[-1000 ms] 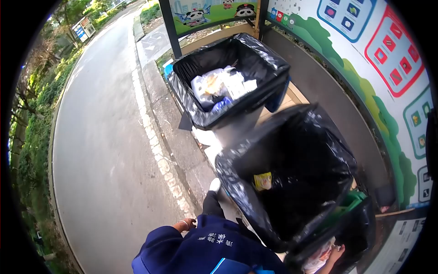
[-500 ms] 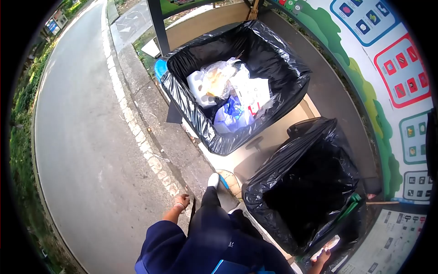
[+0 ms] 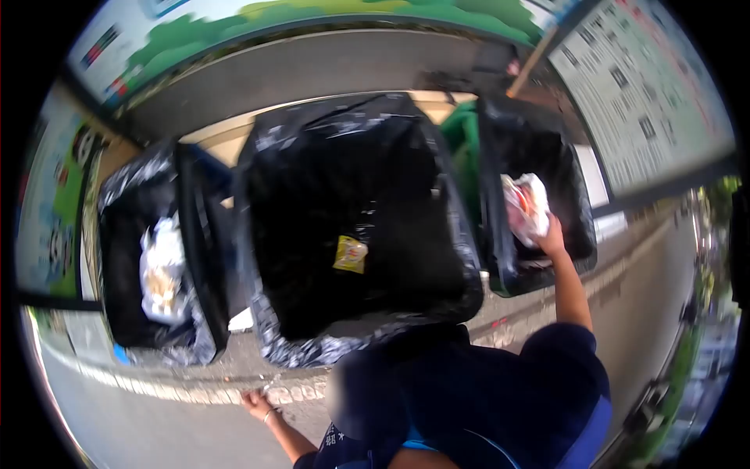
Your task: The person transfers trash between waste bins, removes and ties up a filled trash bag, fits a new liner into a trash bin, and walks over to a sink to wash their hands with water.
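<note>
White plastic, with red and pink showing on it, forms the crumpled bag (image 3: 525, 203) in the right hand (image 3: 551, 236), whose fingers are closed on its near right edge. The bag is at the mouth of the right bin (image 3: 527, 117), towards its left side; whether it rests on anything there I cannot tell. Its long axis runs far to near, the far end leaning slightly left, the near end pointing to the hand. Left of it, the black liner (image 3: 494, 262) and something green (image 3: 466, 144) stand between the bag and the large middle bin (image 3: 351, 117), where a small yellow packet (image 3: 350, 255) lies. Pale rubbish (image 3: 162, 270) fills part of the left bin (image 3: 142, 168). Well apart, the left hand (image 3: 256, 404) hangs near the kerb stones (image 3: 195, 392), too blurred to tell how far its fingers open or whether it holds anything. Far right rises a printed board (image 3: 641, 94).
</note>
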`<state>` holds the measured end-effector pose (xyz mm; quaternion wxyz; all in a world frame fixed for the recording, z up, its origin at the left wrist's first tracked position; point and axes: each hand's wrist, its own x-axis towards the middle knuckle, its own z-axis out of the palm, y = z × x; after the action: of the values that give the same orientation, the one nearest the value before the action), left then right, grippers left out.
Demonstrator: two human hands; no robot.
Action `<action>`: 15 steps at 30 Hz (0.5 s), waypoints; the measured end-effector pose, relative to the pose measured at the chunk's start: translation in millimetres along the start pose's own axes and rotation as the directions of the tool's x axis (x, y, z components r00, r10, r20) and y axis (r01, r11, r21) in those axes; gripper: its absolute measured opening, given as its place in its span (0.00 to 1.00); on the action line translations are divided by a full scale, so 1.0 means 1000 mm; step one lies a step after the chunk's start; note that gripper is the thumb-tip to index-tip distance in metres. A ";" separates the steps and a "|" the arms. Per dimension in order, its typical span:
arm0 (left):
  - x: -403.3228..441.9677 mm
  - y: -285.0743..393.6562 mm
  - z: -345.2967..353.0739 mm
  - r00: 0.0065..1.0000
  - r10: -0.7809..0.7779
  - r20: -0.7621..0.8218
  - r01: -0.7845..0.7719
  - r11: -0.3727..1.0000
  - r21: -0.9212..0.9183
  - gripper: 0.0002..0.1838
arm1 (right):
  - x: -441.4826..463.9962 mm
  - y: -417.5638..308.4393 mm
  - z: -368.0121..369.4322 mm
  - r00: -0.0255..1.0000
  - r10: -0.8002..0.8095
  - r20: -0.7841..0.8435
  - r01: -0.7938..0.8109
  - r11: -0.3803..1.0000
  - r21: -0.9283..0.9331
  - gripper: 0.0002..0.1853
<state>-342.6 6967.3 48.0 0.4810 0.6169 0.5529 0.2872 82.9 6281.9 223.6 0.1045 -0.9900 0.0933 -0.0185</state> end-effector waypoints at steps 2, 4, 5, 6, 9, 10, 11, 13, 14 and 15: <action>-0.002 0.070 0.005 0.985 0.060 -0.162 -0.093 0.975 -0.204 0.18 | 0.028 0.004 -0.002 0.993 -0.071 0.091 0.080 0.992 -0.101 0.44; -0.046 0.159 0.039 0.906 0.171 -0.388 -0.230 0.967 -0.110 0.20 | 0.056 0.008 0.015 0.976 -0.179 0.127 0.204 0.954 -0.219 0.46; -0.068 0.188 0.055 0.886 0.252 -0.389 -0.278 0.960 -0.012 0.21 | 0.074 0.015 0.027 0.926 -0.318 0.201 0.351 0.923 -0.155 0.47; -0.089 0.209 0.073 0.869 0.349 -0.350 -0.343 0.936 0.082 0.21 | 0.083 0.011 0.043 0.897 -0.362 0.253 0.411 0.895 -0.174 0.49; -0.146 0.265 0.136 0.878 0.422 -0.227 -0.405 0.906 0.119 0.22 | 0.088 0.004 0.085 0.739 -0.460 0.491 0.625 0.741 -0.246 0.51; -0.171 0.289 0.163 0.907 0.388 -0.162 -0.375 0.921 0.106 0.22 | 0.087 0.000 0.097 0.732 -0.433 0.525 0.618 0.747 -0.244 0.49; -0.193 0.308 0.185 0.931 0.351 -0.099 -0.343 0.935 0.093 0.22 | 0.085 0.003 0.108 0.724 -0.408 0.556 0.611 0.753 -0.244 0.47; -0.211 0.317 0.210 0.881 0.473 0.022 -0.473 0.877 0.086 0.23 | 0.068 0.023 0.163 0.784 -0.418 0.459 0.573 0.771 -0.277 0.37; -0.219 0.322 0.218 0.829 0.549 0.109 -0.560 0.819 0.130 0.25 | 0.064 0.031 0.194 0.842 -0.413 0.348 0.522 0.786 -0.331 0.27; -0.223 0.322 0.219 0.836 0.523 0.169 -0.545 0.827 0.136 0.25 | 0.066 0.047 0.221 0.839 -0.419 0.346 0.524 0.793 -0.311 0.27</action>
<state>-67.9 6716.9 299.4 0.3574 0.8041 0.3505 0.3206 151.2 6269.4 -1.7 -0.0933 -0.9752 -0.1714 0.1047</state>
